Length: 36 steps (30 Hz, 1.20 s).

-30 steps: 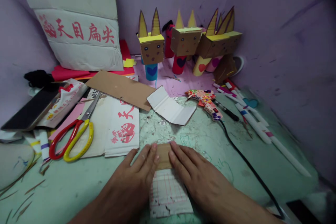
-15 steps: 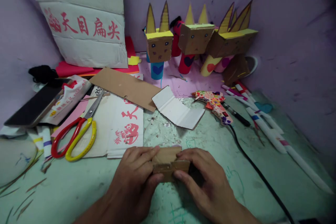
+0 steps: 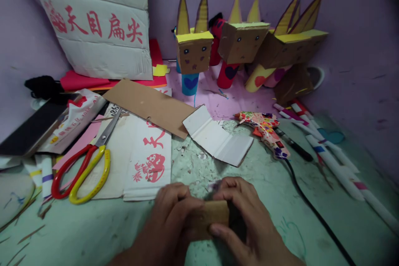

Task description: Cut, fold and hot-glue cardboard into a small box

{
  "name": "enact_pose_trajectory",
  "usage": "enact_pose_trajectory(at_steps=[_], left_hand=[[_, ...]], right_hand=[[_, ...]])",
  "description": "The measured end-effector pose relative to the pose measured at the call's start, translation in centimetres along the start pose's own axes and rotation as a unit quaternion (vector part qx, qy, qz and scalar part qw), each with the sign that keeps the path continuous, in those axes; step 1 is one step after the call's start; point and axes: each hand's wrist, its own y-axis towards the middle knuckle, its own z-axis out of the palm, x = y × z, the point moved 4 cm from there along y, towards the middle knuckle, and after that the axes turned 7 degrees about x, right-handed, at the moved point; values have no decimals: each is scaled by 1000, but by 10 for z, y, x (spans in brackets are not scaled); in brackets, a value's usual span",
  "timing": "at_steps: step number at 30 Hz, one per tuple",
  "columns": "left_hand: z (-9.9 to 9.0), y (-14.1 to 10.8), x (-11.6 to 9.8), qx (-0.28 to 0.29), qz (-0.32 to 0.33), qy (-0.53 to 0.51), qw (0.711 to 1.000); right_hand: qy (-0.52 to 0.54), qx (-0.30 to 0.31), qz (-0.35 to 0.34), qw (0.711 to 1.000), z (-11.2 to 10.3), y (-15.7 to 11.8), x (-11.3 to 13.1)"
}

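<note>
Between my two hands, near the front of the table, is a small folded piece of brown cardboard (image 3: 209, 219). My left hand (image 3: 170, 220) grips its left side, the thumb lying along the top edge. On the other side my right hand (image 3: 246, 216) pinches it, thumb on the near face and fingers curled behind. The fingers hide both ends of the piece. Beyond my hands lies a creased white cardboard piece (image 3: 218, 139), not touched by either hand.
Red-and-yellow scissors (image 3: 90, 156) rest on printed cardboard at the left. A patterned glue gun (image 3: 264, 131) with a black cord (image 3: 311, 208) and several markers (image 3: 336, 170) lie at the right. Cardboard-headed figures (image 3: 193, 54) stand at the back, beside a brown cardboard strip (image 3: 149, 106).
The cardboard piece has been turned in my hands, so a flat face now shows instead of its open fold. My left thumb has moved up to the top edge. The view has shifted slightly.
</note>
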Motion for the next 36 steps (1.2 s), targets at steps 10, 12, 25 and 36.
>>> enact_pose_trajectory(at_steps=[10,12,25,36], left_hand=[[-5,0,-2,-4,-83,-104,991],[-7,0,-2,-25,-89,-83,992],[-15,9,3,-36,-167,-245,954],[-10,11,17,-24,-164,-413,896]], right_hand=[[201,73,127,969,16,1,4],[201,67,123,970,18,3,6],[288,14,105,952,21,17,8],[288,-27,-34,957,11,15,-3]])
